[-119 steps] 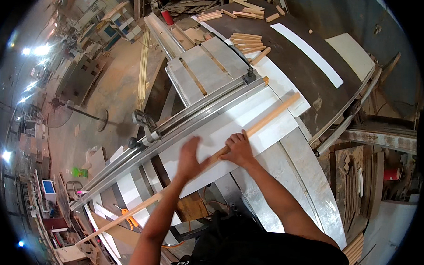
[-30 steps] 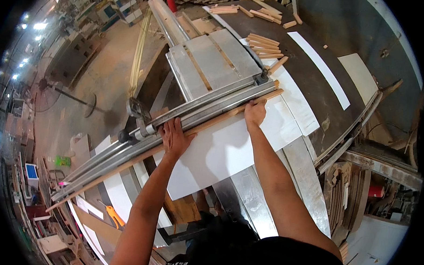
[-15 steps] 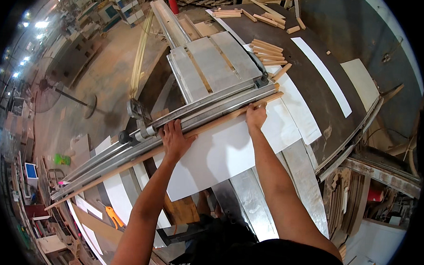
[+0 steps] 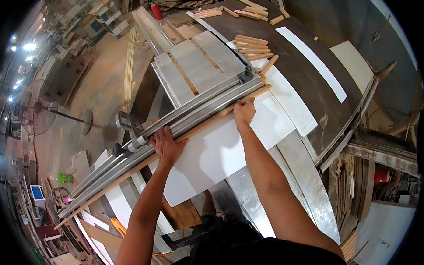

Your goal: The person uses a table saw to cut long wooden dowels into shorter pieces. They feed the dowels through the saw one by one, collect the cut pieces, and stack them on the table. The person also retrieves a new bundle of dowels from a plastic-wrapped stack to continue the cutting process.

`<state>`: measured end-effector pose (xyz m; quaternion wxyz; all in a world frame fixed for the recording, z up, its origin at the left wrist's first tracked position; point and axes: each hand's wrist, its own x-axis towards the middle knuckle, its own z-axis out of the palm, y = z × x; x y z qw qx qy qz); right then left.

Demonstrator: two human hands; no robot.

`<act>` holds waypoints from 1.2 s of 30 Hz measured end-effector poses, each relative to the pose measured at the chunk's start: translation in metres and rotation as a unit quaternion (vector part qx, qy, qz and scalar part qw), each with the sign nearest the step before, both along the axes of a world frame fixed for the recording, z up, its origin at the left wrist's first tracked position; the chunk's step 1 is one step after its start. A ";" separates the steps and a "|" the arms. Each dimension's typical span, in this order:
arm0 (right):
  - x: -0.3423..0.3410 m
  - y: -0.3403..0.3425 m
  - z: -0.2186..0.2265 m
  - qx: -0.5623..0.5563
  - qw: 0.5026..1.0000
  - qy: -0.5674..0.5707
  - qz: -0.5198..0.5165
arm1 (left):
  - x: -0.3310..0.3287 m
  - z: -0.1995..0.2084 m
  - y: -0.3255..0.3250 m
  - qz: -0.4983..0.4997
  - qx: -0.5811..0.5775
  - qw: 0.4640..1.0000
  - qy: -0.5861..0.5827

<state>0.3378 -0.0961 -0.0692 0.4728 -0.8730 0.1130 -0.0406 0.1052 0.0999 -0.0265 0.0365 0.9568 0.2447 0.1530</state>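
A long, narrow wooden strip (image 4: 206,124) lies along a grey metal fence (image 4: 208,108) that crosses the saw table diagonally. My left hand (image 4: 167,148) grips the strip against the fence, its fingers hooked over the metal and its thumb along the wood. Farther up to the right, my right hand (image 4: 244,112) is closed around the strip near its far end; some fingertips are hidden. Beneath both wrists a white sheet (image 4: 206,162) rests on the table, up against the strip. A metal sliding plate (image 4: 200,66) with two slots stands beyond the fence.
Short wooden pieces (image 4: 252,46) are heaped on the dark table (image 4: 307,79) at the far right, beside a white strip (image 4: 312,63). A clamp-like stop (image 4: 130,127) sticks out from the fence's left side. An orange-handled tool (image 4: 118,226) lies lower left; a fan (image 4: 40,108) stands beyond.
The whole scene has shifted slightly left in the picture as the view turned. Both hands keep their hold on the wooden strip, at about the same places along the fence.
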 end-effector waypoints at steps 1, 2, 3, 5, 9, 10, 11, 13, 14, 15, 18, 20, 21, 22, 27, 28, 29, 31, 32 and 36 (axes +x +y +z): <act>0.002 0.000 -0.002 0.002 1.000 0.007 0.004 | 0.000 0.000 0.000 0.005 0.006 1.000 0.000; 0.003 -0.001 -0.004 0.003 1.000 0.013 0.008 | 0.001 -0.001 0.000 0.009 0.002 1.000 0.003; 0.005 -0.001 -0.007 0.005 1.000 0.020 0.013 | 0.002 -0.002 -0.002 0.009 0.006 1.000 0.001; 0.006 0.001 -0.013 -0.001 1.000 -0.013 0.004 | 0.002 -0.002 -0.002 0.009 0.015 1.000 -0.001; 0.009 0.000 -0.033 0.029 0.999 -0.034 -0.016 | 0.003 -0.005 -0.001 0.018 0.020 1.000 -0.008; 0.013 -0.001 -0.035 0.050 0.998 -0.030 -0.020 | 0.006 -0.005 -0.002 0.022 0.023 0.999 -0.011; 0.016 -0.002 -0.036 0.052 0.998 -0.027 -0.015 | 0.008 -0.004 -0.004 0.025 0.025 0.999 -0.013; 0.017 -0.003 -0.034 0.055 0.998 -0.021 -0.004 | 0.010 -0.001 -0.005 0.032 0.024 0.999 -0.008; 0.016 -0.003 -0.030 0.076 0.997 -0.005 0.005 | 0.010 -0.001 -0.005 0.036 0.024 0.999 -0.005; 0.016 -0.004 -0.026 0.096 0.995 0.011 0.013 | 0.010 -0.002 -0.005 0.036 0.022 0.999 -0.011; 0.010 -0.004 -0.002 0.133 0.990 0.044 0.017 | 0.011 -0.003 -0.002 0.047 0.014 0.999 -0.011; 0.008 -0.004 0.011 0.150 0.987 0.059 0.011 | 0.013 -0.004 -0.004 0.065 -0.002 0.998 0.011; 0.006 -0.002 0.019 0.159 0.985 0.067 0.010 | 0.013 -0.002 -0.003 0.064 -0.006 0.998 0.011; 0.005 -0.002 0.022 0.168 0.983 0.076 0.008 | 0.014 -0.001 -0.003 0.062 -0.010 0.998 0.012; 0.012 -0.004 0.020 0.173 0.981 0.084 0.018 | 0.011 -0.003 0.005 0.029 -0.002 0.999 0.017; 0.013 -0.004 0.017 0.178 0.980 0.087 0.017 | 0.011 -0.003 0.004 0.030 0.000 0.999 0.017; 0.014 -0.003 0.014 0.182 0.980 0.079 0.021 | 0.011 -0.004 0.004 0.030 0.002 0.999 0.017; 0.014 -0.001 0.010 0.191 0.979 0.065 0.028 | 0.011 -0.004 0.006 0.033 0.008 0.999 0.019; 0.014 -0.001 0.010 0.197 0.977 0.072 0.023 | 0.012 -0.004 0.007 0.035 0.011 0.999 0.020; 0.016 0.000 0.013 0.212 0.973 0.089 0.009 | 0.014 -0.001 0.003 0.048 0.005 0.998 0.027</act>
